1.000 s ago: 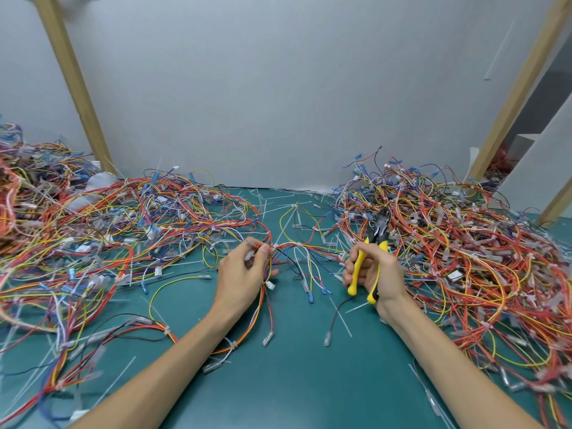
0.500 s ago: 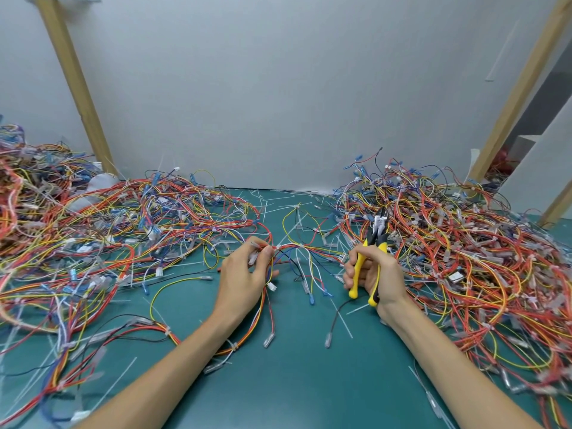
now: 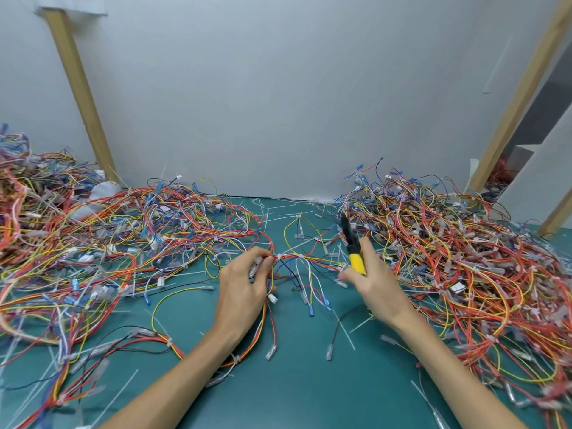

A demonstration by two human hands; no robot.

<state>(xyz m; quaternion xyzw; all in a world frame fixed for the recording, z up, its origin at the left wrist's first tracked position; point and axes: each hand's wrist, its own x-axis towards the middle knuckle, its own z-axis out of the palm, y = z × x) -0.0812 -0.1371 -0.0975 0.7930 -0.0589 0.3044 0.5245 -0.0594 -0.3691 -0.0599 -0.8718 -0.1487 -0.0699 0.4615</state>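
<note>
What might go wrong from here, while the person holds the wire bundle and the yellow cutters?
1. The cutters in the right hand point up, away from the wire bundle. When they are brought to the white tie, the blades may nick a wire beside it.
2. The left hand pinches the bundle right next to that tie, so its fingers may end up close to the cut.
3. The bundle's loose ends hang near the right pile and may snag there.

Forearms (image 3: 173, 376) bare up to frame edge; left hand (image 3: 244, 289), right hand (image 3: 376, 284) bare too.
</note>
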